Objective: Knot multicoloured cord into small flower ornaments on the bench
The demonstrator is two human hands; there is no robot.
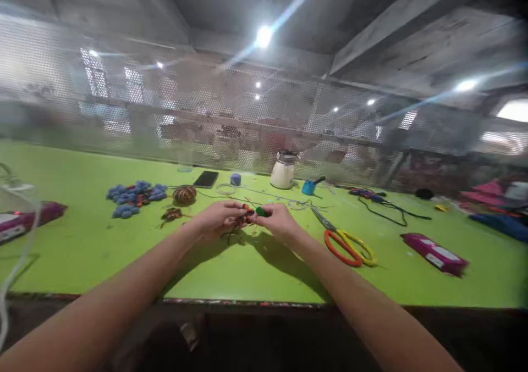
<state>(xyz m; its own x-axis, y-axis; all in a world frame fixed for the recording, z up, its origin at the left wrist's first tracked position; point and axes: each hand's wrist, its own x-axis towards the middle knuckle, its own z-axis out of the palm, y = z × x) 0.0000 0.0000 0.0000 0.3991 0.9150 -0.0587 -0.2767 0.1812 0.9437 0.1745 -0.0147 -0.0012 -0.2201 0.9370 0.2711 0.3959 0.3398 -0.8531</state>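
Observation:
Above the green table point(231, 281), my left hand point(214, 218) is closed on a small multicoloured crochet piece point(246, 216) with loose dark yarn ends hanging below. Fingers of my right hand point(282, 221) pinch a small green thing point(260, 211) against the piece's right side; whether it is a hook handle I cannot make out. Left of my hands lie a small multicoloured yarn piece point(171, 214) and a striped yarn ball point(185, 195). Farther left is a pile of blue crochet pieces point(136, 196). Scissors point(348, 245) with red and yellow handles lie beside my right forearm.
Behind my hands stand a purple spool point(235, 179), a white jar point(284, 171) and a blue pot point(308, 187); a phone point(206, 179) lies flat. Purple packets point(435, 254) rest at both sides. Dark cords point(371, 195) lie right. A perforated screen point(247, 119) borders the back.

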